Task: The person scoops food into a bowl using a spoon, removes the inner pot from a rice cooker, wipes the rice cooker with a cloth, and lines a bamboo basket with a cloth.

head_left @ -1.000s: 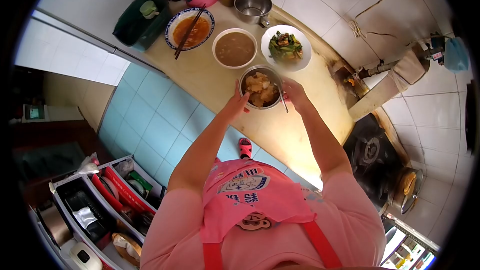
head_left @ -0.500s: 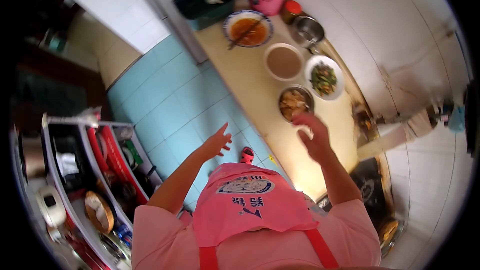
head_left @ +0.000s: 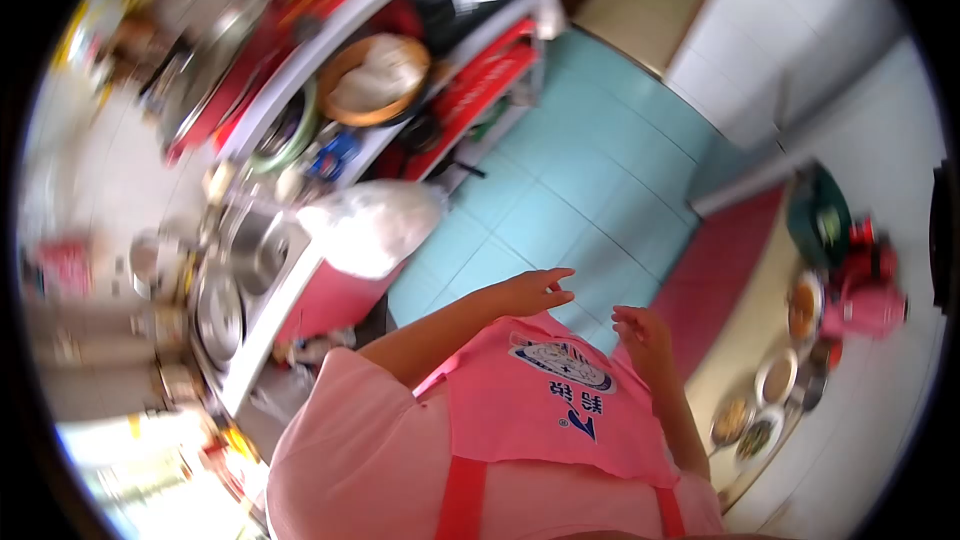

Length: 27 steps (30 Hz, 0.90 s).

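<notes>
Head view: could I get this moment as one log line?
left hand: empty, open; right hand: empty; both: apart, near pink apron

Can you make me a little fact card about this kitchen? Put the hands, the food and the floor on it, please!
Left hand: empty, fingers apart, near the pink apron
Right hand: empty, fingers a little curled, also near the apron
Floor: blue tiles
Counter: on the right side of the picture
Food on counter: greens, brown food, orange-red food and more
Plastic bag: whitish, on the left side
Picture: blurry, so small things are hard to tell
</notes>
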### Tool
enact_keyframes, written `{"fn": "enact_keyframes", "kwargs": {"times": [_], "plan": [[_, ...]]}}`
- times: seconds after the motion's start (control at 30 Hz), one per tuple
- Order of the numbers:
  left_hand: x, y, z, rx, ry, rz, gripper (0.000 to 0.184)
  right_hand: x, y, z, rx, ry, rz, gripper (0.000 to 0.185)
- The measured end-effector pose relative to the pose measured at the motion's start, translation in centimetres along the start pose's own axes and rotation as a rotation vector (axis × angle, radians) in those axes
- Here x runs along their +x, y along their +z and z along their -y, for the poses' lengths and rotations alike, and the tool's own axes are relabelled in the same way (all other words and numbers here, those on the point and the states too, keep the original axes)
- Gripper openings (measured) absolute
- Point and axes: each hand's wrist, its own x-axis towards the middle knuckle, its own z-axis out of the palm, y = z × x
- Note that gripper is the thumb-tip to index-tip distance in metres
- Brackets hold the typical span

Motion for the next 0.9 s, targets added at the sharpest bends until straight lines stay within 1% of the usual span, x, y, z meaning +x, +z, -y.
{"fn": "enact_keyframes", "kwargs": {"times": [0.03, 0.1, 0.17, 0.3, 0.37, 0.43, 0.5, 0.57, 0.6, 0.73, 0.8, 0.83, 0.9], "plan": [[-1.7, -1.3, 2.0, -0.06, -0.013, -0.069, 0.062, 1.9, 2.1, 1.1, -0.022, -0.025, 0.086, 0.023], [-5.3, -3.6, 6.0, -0.03, 0.008, -0.149, 0.063, 5.3, 6.4, 3.1, -0.045, -0.063, 0.199, 0.023], [-9.4, -5.7, 9.0, -0.119, -0.035, -0.259, 0.063, 8.0, 10.5, 4.6, -0.044, -0.105, 0.303, 0.022], [-15.5, -5.7, 13.8, -0.313, -0.131, -0.477, 0.061, 11.3, 16.2, 6.6, -0.012, -0.168, 0.485, 0.022], [-17.6, -4.9, 15.2, -0.407, -0.146, -0.566, 0.063, 12.6, 18.2, 7.3, -0.013, -0.221, 0.577, 0.023], [-18.6, -3.3, 16.1, -0.436, -0.174, -0.67, 0.062, 13.4, 19.3, 8.7, -0.036, -0.201, 0.65, 0.023], [-19.1, -0.9, 16.6, -0.457, -0.188, -0.796, 0.06, 14.1, 20.1, 8.5, -0.033, -0.243, 0.755, 0.024], [-19.5, 1.7, 16.8, -0.467, -0.198, -0.92, 0.058, 14.3, 20.8, 8.3, -0.01, -0.19, 0.834, 0.025], [-20.0, 2.9, 16.6, -0.469, -0.249, -0.931, 0.055, 14.4, 21.2, 7.6, -0.027, -0.175, 0.893, 0.025], [-20.7, 9.8, 16.8, -0.608, -0.375, -1.046, 0.055, 13.3, 23.0, 5.5, -0.062, -0.171, 1.101, 0.026], [-21.1, 13.6, 17.0, -0.634, -0.373, -1.191, 0.054, 12.2, 24.1, 4.7, -0.084, -0.18, 1.204, 0.025], [-21.5, 15.2, 16.7, -0.67, -0.396, -1.221, 0.054, 11.5, 24.5, 4.5, -0.094, -0.18, 1.255, 0.025], [-22.5, 17.9, 16.5, -0.632, -0.432, -1.296, 0.055, 9.9, 25.7, 4.2, -0.109, -0.142, 1.319, 0.025]]}}
